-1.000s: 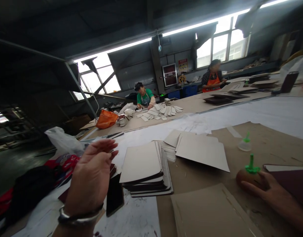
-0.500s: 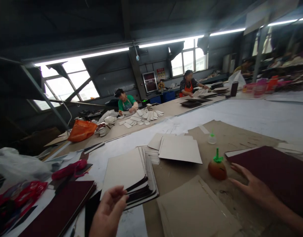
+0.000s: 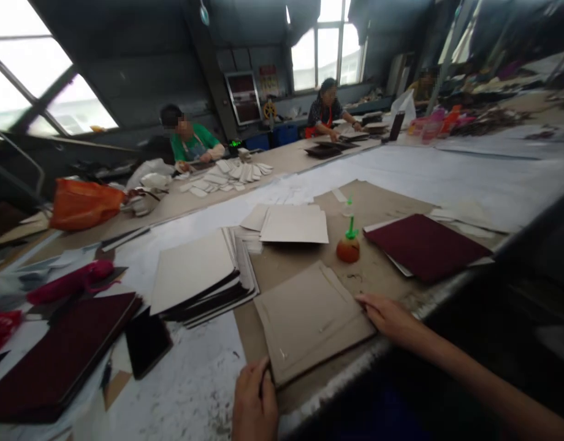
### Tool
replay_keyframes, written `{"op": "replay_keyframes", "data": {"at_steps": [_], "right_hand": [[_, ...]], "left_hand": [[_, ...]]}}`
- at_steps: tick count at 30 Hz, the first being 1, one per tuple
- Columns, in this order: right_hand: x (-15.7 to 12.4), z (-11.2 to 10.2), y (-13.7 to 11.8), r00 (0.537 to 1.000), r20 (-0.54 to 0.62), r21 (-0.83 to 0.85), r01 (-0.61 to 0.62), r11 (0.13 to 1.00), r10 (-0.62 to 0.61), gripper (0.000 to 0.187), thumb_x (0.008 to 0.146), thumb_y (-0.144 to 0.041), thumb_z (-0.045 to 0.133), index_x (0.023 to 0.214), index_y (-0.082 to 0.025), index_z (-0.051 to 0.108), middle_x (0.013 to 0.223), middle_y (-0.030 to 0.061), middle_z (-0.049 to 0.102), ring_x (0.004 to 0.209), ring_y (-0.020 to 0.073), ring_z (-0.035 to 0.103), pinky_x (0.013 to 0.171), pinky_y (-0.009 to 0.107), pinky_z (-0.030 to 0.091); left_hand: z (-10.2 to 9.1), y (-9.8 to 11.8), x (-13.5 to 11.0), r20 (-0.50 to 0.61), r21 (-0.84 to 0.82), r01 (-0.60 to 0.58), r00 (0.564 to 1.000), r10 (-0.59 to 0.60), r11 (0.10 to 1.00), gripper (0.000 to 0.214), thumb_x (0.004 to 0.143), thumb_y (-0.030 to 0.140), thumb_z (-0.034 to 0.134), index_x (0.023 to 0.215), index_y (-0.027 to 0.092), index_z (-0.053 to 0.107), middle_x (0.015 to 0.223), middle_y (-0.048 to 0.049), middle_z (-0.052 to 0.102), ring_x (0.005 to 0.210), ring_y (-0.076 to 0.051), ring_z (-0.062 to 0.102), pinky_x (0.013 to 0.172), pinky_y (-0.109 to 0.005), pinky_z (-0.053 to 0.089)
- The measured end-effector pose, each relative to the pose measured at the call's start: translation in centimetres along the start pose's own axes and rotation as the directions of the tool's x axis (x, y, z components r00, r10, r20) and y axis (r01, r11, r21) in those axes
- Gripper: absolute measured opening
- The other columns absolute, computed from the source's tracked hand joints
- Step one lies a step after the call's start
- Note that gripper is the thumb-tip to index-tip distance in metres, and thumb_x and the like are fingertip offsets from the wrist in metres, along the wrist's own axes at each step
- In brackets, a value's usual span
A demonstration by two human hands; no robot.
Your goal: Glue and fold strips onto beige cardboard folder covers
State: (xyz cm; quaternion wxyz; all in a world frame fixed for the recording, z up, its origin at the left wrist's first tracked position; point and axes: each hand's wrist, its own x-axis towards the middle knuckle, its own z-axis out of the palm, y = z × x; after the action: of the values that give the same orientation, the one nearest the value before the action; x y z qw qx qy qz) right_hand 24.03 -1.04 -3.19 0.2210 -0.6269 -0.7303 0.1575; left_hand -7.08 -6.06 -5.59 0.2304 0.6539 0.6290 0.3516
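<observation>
A grey-brown cardboard sheet (image 3: 309, 324) with frayed marks lies near the table's front edge, apparently on top of others. At its lower left corner is my left hand (image 3: 255, 401), fingers curled and closed on the edge. My right hand (image 3: 387, 315) pinches the opposite edge, the fingertips pressed together. Just beyond the sheet stands a round orange-brown bottle (image 3: 348, 250) with a green nozzle. To the left is a stack of pale boards (image 3: 194, 269) with dark undersides. Another pale stack (image 3: 295, 223) sits behind it.
Maroon panels (image 3: 426, 246) lie at right, and a maroon stack (image 3: 61, 355) at left beside a black piece (image 3: 148, 343). A pink pouch (image 3: 73, 283) and an orange bag (image 3: 85, 203) are further left. Two co-workers sit across the table; another person is partly visible at far right.
My view has tilted down and swung right. Both hands, previously apart from the sheet with fingers spread or loosely curled, have come to its edges and closed on them.
</observation>
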Motion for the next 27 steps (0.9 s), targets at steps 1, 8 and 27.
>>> {"op": "replay_keyframes", "data": {"at_steps": [1, 8, 27], "right_hand": [[0.1, -0.3, -0.3, 0.999, 0.031, -0.015, -0.004, 1.0, 0.005, 0.038, 0.079, -0.015, 0.032, 0.099, -0.017, 0.065, 0.094, 0.011, 0.068, 0.087, 0.0226, 0.063, 0.079, 0.038, 0.05], [0.1, -0.7, -1.2, 0.994, 0.112, -0.107, 0.007, 0.994, 0.005, 0.036, 0.079, -0.007, 0.034, 0.097, -0.013, 0.064, 0.09, 0.0115, 0.064, 0.089, 0.021, 0.058, 0.084, 0.034, 0.046], [-0.8, -1.6, -4.6, 0.971, 0.2, -0.357, -0.049, 0.933, 0.128, 0.037, 0.079, -0.002, 0.036, 0.105, -0.01, 0.061, 0.097, 0.0132, 0.06, 0.097, 0.0236, 0.051, 0.087, 0.036, 0.041]], "left_hand": [[0.1, 0.0, -0.2, 0.007, 0.025, 0.017, 1.0, -0.017, 1.0, 0.031, 0.078, 0.038, 0.047, 0.092, 0.017, 0.066, 0.095, -0.0126, 0.063, 0.094, -0.026, 0.059, 0.086, -0.044, 0.047], [0.0, 1.1, -0.1, -0.015, -0.011, 0.055, 0.998, -0.055, 0.998, 0.039, 0.078, 0.042, 0.043, 0.097, 0.016, 0.064, 0.094, -0.0116, 0.063, 0.092, -0.026, 0.058, 0.088, -0.048, 0.045], [0.2, -0.4, 0.2, 0.112, -0.048, 0.096, 0.99, -0.09, 0.994, 0.043, 0.083, 0.04, 0.042, 0.111, 0.013, 0.06, 0.108, -0.013, 0.061, 0.104, -0.024, 0.055, 0.093, -0.038, 0.043]]}}
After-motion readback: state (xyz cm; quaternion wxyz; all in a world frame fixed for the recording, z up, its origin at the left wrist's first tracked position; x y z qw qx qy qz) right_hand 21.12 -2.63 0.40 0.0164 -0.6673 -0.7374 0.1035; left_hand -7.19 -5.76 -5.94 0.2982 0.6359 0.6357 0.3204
